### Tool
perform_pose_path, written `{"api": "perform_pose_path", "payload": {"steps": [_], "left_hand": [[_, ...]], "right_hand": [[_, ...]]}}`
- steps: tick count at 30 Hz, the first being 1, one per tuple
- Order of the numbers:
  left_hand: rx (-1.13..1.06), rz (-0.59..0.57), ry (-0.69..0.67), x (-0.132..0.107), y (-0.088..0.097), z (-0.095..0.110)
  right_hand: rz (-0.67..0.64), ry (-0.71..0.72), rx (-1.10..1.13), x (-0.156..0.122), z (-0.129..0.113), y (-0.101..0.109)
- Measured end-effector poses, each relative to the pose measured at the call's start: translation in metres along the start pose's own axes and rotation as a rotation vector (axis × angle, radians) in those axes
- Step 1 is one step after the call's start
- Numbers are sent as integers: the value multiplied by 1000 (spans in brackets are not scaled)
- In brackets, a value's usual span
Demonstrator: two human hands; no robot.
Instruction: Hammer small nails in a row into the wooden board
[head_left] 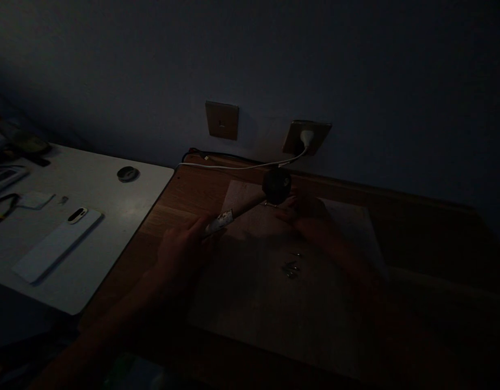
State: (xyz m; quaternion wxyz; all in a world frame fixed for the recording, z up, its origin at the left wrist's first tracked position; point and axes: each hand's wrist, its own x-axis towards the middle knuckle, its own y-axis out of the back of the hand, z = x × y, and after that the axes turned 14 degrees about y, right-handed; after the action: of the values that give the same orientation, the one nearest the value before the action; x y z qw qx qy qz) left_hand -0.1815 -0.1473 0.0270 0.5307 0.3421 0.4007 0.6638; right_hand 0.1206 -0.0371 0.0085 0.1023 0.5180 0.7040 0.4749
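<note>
The scene is very dark. My left hand is closed around the pale wooden handle of a hammer. Its dark round head hangs just above a light wooden board that lies on the brown table. My right hand rests on the board right under the hammer head, fingers pinched together on something too small and dark to make out. A small heap of metal nails lies on the board nearer to me, between my two forearms.
A white desk adjoins on the left, carrying a white phone, a round dark disc and clutter at its far left. On the wall are a switch plate and a socket with a white plug; its cable trails left.
</note>
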Motion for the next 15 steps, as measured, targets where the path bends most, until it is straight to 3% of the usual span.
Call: {"api": "perform_pose_path", "payload": {"steps": [7,15], "left_hand": [[160,-40,-112,6,5,11],[17,89,22,1,0,8]], "right_hand": [[-6,162,-100,-45,5,31],[-318,234,38,-76,-27,48]]}}
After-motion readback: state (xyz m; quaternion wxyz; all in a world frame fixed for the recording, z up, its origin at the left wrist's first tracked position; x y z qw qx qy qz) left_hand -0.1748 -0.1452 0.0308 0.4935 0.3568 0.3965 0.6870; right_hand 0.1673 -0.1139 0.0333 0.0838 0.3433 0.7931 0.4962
